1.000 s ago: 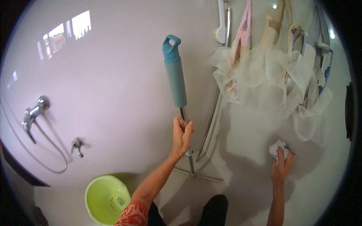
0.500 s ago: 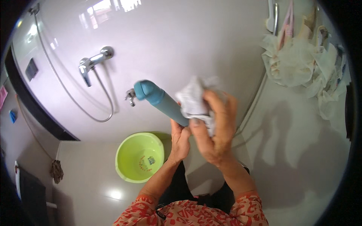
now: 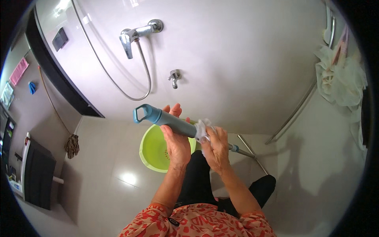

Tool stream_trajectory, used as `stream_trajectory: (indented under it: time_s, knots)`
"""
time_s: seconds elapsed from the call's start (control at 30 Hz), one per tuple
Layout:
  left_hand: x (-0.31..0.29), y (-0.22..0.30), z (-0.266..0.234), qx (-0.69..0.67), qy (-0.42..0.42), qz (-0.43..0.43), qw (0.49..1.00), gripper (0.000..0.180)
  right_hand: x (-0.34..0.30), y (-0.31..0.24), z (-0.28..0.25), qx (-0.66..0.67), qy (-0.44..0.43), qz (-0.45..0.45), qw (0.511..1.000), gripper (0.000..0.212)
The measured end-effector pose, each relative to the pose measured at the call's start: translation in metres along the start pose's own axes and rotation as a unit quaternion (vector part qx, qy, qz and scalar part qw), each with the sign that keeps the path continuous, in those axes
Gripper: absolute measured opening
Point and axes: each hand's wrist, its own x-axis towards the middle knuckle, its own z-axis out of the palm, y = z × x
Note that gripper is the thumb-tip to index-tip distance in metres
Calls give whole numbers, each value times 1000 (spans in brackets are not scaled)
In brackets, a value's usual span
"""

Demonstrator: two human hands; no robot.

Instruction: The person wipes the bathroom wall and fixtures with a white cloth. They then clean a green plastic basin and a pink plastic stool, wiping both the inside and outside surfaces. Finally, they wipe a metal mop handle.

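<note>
A long handle (image 3: 178, 125) with a thick blue-grey grip and a blue hanging loop lies tilted across the middle. Beyond my right hand it runs on as a thin metal pole to a narrow crossbar (image 3: 252, 154) near the floor; I cannot tell what kind of tool this is. My left hand (image 3: 176, 144) cradles the grip from below, its thumb on the near side and fingertips showing on the far side. A crumpled white cloth (image 3: 202, 127) is wrapped about the grip's lower end, and my right hand (image 3: 216, 149) is closed on it.
A light green basin (image 3: 148, 152) stands on the floor behind the handle. On the wall are a shower mixer (image 3: 136, 34) with its hose and a small tap (image 3: 174, 78). Plastic bags (image 3: 341, 77) hang at right; a string mop (image 3: 72, 146) leans at left.
The handle has tipped lower, toward level, and its pole and crossbar now show. My left hand has moved up along the grip. My right hand and the cloth have come down. The view has shifted.
</note>
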Motion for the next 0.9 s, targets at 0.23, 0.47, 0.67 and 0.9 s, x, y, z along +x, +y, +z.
stream_trajectory:
  time_s: [0.23, 0.47, 0.67, 0.9]
  knots:
    - [5, 1, -24, -37, -20, -27, 999, 76, 12, -24, 4, 104, -47, 49, 992, 32]
    - [-4, -23, -41, 26, 0, -25, 999, 77, 81, -107, 31, 20, 1, -225, 974, 57]
    - [5, -11, -30, 8, 36, 2, 999, 71, 65, -76, 29, 58, -25, -107, 992, 50]
    - [15, -9, -39, 32, 37, -35, 998, 69, -3, 9, 37, -36, -60, -13, 997, 50]
